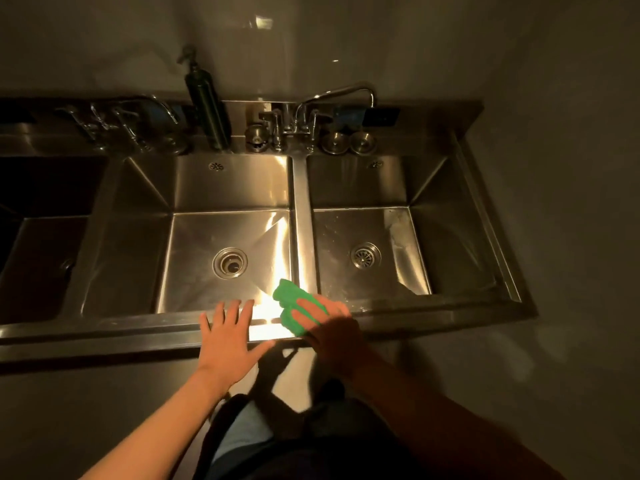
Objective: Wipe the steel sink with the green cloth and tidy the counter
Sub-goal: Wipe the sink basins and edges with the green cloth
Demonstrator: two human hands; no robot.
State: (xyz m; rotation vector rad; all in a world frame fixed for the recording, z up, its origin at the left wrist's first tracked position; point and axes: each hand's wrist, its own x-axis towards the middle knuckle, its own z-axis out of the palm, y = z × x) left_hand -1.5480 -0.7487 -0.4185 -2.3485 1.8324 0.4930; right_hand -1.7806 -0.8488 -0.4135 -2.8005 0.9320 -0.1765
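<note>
The steel sink [412, 308] spans the view with a middle basin and a right basin split by a divider [302, 216]. A green cloth [286, 295] lies on the front rim where the divider meets it. My right hand [327, 323] presses down on the cloth with straight, spread fingers, and green shows between them. To its left, my left hand [230, 336] rests flat on the front rim with its fingers spread and holds nothing.
A third, dark basin [45, 244] is at the left. On the back ledge stand a tall soap dispenser [207, 105], a gooseneck faucet [332, 98] with handles, and round drain stoppers [346, 142]. A wall closes the right side.
</note>
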